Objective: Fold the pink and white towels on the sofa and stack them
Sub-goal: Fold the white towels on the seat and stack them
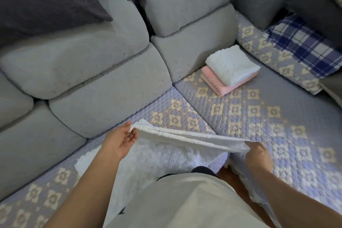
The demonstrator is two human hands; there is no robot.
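- On the sofa point(103, 87), we pinch a white towel's point(166, 155) doubled edge with left hand point(121, 139) and right hand point(256, 153).
- Farther back sits a stack point(230, 69), white over pink.

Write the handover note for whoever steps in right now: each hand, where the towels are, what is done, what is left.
Left hand: pinches the left corner of the white towel, grip at the raised edge.
Right hand: holds the right end of that same edge.
The towel is half folded, its lower part lying on the sofa cover.
Done: a folded white towel sits on a folded pink towel near the back cushions.
Left: finish folding this towel and put it on the stack.
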